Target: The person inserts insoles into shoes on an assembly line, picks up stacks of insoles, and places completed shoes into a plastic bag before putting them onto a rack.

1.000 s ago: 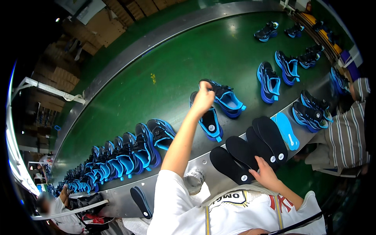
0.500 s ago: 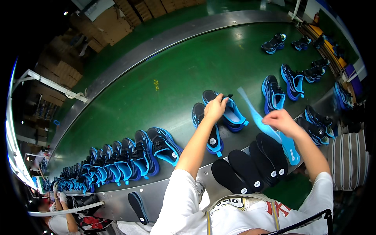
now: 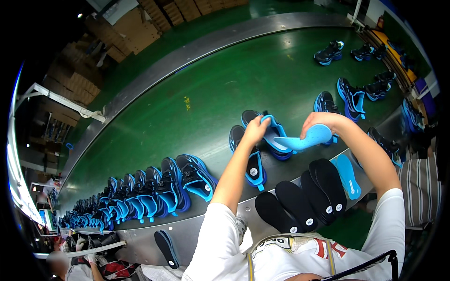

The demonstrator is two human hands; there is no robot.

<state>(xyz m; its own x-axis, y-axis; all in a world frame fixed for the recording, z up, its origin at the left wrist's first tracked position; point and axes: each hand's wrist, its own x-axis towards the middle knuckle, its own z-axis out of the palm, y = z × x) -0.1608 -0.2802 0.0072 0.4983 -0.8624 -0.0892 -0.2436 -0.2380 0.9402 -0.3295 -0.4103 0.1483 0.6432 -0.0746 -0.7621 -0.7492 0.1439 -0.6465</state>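
My left hand [image 3: 257, 129] grips the tongue area of a black and blue sneaker [image 3: 281, 151], which stands on the green belt with its heel toward me. A light blue insole [image 3: 313, 136] is pinched in my right hand [image 3: 321, 122], its narrower end over the shoe's opening. Just left of that shoe stands a second sneaker [image 3: 254, 169], where a black insole with a round white label shows inside. Several black insoles [image 3: 291, 202] lie on the metal edge before me. Beside them rests another blue insole [image 3: 348, 176].
A long row of sneakers [image 3: 169, 185] lines the green belt [image 3: 154, 122] on the left. More sneakers [image 3: 349, 96] stand at the right. A pair of insoles [image 3: 166, 248] lies on the metal ledge [image 3: 138, 246]. A co-worker [image 3: 79, 269] is at the lower left.
My right hand has swung the blue insole left and turned it, bringing one end over the sneaker's opening. My left hand stays on the same shoe.
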